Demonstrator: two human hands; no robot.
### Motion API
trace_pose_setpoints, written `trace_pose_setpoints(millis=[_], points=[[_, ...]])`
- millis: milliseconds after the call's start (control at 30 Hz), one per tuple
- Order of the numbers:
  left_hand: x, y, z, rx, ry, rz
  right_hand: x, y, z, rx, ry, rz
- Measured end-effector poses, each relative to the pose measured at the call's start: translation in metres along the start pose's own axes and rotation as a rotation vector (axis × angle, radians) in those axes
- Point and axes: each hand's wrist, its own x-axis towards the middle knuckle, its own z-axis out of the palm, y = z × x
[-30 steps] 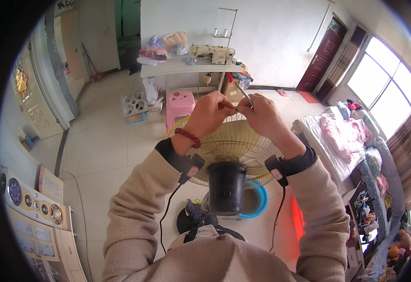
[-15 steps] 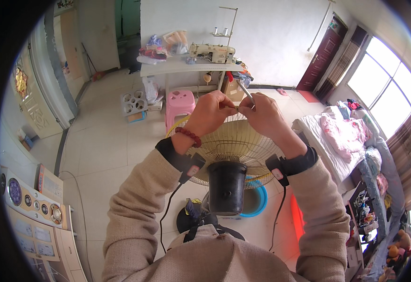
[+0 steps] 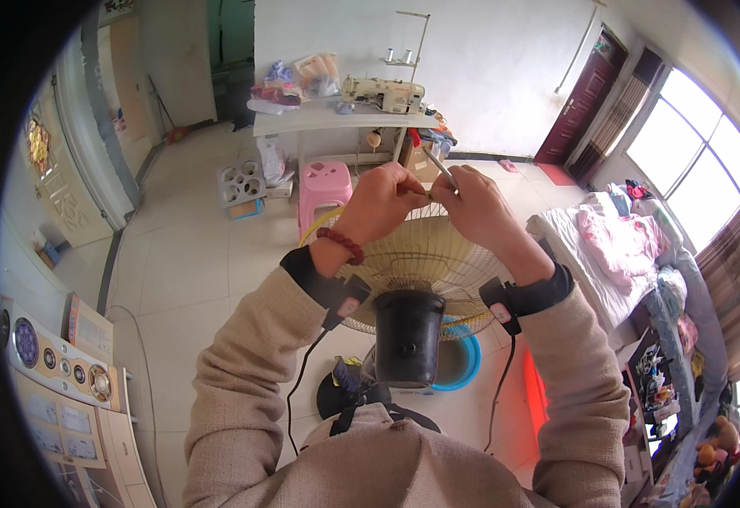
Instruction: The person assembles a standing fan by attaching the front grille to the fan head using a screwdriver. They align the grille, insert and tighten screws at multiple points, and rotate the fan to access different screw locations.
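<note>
At your far left stands a pale cabinet [image 3: 73, 415] with round speakers along its top, and farther in, a grey tray [image 3: 241, 184] with round hollows sits on the tiled floor. Next comes the white table [image 3: 281, 127] against the back wall, bearing a sewing machine [image 3: 387, 93], with a pink stool [image 3: 326, 182] in front of it. Your left hand [image 3: 380, 201], with a red bead bracelet [image 3: 342, 244] at its wrist, is curled, thumb and fingertips pressed together at the top edge of the fan cage [image 3: 421, 262]; whether they pinch the wire or some small piece there is too small to tell. The cage lies in front of you, between and below your hands, with its black motor cover [image 3: 410, 339] toward you. Just right of your left fingertips, your right hand [image 3: 476, 203] is closed, its fingers folded round a slim grey rod [image 3: 441, 166] that slants up and leftward out of the grip, while its thumb side meets the same top edge. Below, a blue basin [image 3: 474, 360] shows partly behind the motor cover. Farther right is a bed [image 3: 573, 245] heaped with pink cloth [image 3: 615, 241].
</note>
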Motion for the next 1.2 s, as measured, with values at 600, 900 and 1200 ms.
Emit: trace_pose_setpoints(millis=[600, 900, 1200], points=[[-0.003, 0.007, -0.002, 0.018, -0.004, -0.047, -0.004, -0.003, -0.004, 0.093, -0.041, 0.041], [-0.002, 0.005, 0.001, 0.037, 0.006, -0.017, -0.006, -0.002, 0.006, -0.059, 0.005, 0.024], [-0.001, 0.005, 0.001, 0.051, -0.003, -0.008, -0.005, -0.002, -0.003, 0.073, -0.009, 0.046]])
